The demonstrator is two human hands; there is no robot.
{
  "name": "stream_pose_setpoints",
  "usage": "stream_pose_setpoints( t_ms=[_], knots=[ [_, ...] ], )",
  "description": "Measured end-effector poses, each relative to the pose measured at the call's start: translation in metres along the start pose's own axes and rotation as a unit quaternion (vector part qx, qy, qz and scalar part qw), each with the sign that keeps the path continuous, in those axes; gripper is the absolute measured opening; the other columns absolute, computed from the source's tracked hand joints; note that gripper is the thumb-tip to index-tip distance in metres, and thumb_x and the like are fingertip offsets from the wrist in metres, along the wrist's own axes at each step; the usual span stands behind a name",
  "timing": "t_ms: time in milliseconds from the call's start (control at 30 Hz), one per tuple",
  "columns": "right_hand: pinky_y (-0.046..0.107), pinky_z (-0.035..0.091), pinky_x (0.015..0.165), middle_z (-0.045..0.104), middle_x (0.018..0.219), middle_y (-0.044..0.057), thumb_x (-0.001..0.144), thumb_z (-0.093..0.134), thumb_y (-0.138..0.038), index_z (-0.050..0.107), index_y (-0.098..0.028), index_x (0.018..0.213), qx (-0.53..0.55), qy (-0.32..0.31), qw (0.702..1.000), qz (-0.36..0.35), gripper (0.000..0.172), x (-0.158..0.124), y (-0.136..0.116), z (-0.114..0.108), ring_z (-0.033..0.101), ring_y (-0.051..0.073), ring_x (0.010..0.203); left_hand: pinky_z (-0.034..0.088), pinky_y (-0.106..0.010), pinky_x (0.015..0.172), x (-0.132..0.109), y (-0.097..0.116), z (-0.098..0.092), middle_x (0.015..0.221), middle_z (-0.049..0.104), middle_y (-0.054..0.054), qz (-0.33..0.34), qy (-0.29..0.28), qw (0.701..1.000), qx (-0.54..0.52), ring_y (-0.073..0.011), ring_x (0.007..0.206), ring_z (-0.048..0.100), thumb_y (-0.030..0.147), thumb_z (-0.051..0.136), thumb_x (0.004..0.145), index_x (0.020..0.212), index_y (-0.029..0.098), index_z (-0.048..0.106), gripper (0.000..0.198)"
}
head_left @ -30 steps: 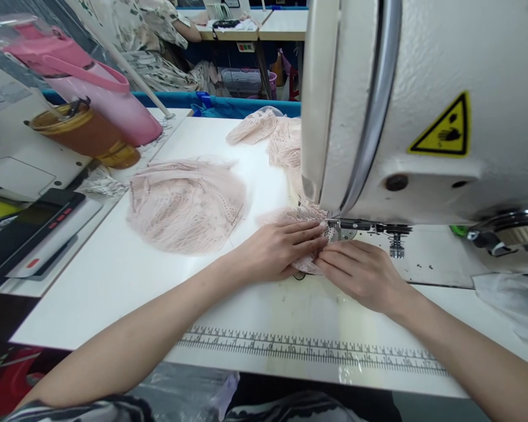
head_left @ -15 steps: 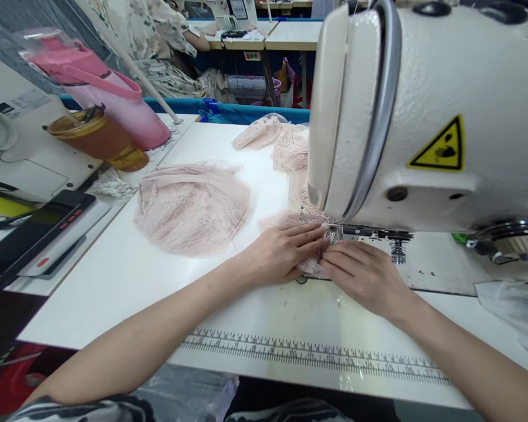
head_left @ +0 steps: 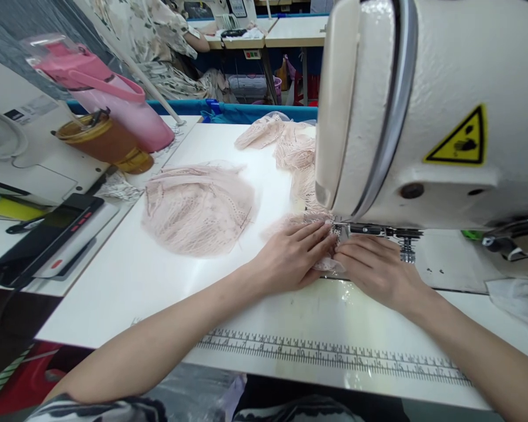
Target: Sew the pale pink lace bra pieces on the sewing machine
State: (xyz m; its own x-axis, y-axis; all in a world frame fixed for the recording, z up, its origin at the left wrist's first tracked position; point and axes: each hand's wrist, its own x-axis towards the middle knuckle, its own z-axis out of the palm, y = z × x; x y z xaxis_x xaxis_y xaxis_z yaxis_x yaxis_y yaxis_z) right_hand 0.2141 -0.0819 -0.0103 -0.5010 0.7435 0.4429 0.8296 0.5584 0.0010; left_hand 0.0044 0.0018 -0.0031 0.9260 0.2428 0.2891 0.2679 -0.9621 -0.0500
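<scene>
My left hand (head_left: 293, 255) lies flat with outstretched fingers on pale pink lace fabric (head_left: 297, 221), its fingertips close to the presser foot (head_left: 341, 231) of a white sewing machine (head_left: 449, 70). Just right of the foot, the fingers of my right hand (head_left: 378, 266) are closed in a pinch on the lace edge (head_left: 330, 265). The needle and the stitching spot are mostly hidden by my fingers and the machine head. More of the lace runs back behind the machine head. A separate pink lace piece (head_left: 198, 211) is spread on the white table to the left.
A printed ruler (head_left: 317, 354) runs along the table's front edge (head_left: 347, 384). At left stand a pink bottle (head_left: 110, 97), an amber cup (head_left: 108, 143) and a black device (head_left: 44, 234). Translucent white material (head_left: 517, 305) lies at right. Another person's patterned sleeve (head_left: 158, 29) shows behind.
The whole view has shifted slightly, so most things sit a little further right. Both hands stay at the presser foot with the lace; my right fingers have moved slightly relative to the foot.
</scene>
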Motion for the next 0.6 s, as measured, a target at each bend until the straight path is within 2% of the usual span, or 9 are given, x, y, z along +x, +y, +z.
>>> stream_pose_setpoints(
  t_ms=[433,600],
  knots=[
    [0.029,0.052,0.076,0.069,0.093,0.002,0.092,0.048,-0.016,0.064,-0.022,0.096,-0.01,0.007,1.0,-0.007,0.018,-0.0032,0.0083,0.0037,0.061,0.014,0.091,0.05,-0.041,0.098,0.0008,0.006,-0.0003,0.126,0.06,-0.016,-0.004,0.006,0.999,0.034,-0.0291,0.119,0.057,0.033,0.039,0.096,0.127,0.009,0.057,0.044],
    [0.026,0.05,0.078,0.07,0.095,0.003,0.09,0.053,-0.015,0.064,-0.016,0.095,-0.051,0.007,0.998,-0.04,0.012,0.0003,0.0084,-0.0025,0.063,0.013,0.089,0.049,-0.041,0.099,0.0002,0.0064,0.0008,0.125,0.061,-0.015,-0.006,0.004,0.999,0.033,-0.0285,0.121,0.055,0.033,0.04,0.096,0.127,0.01,0.056,0.042]
  ],
)
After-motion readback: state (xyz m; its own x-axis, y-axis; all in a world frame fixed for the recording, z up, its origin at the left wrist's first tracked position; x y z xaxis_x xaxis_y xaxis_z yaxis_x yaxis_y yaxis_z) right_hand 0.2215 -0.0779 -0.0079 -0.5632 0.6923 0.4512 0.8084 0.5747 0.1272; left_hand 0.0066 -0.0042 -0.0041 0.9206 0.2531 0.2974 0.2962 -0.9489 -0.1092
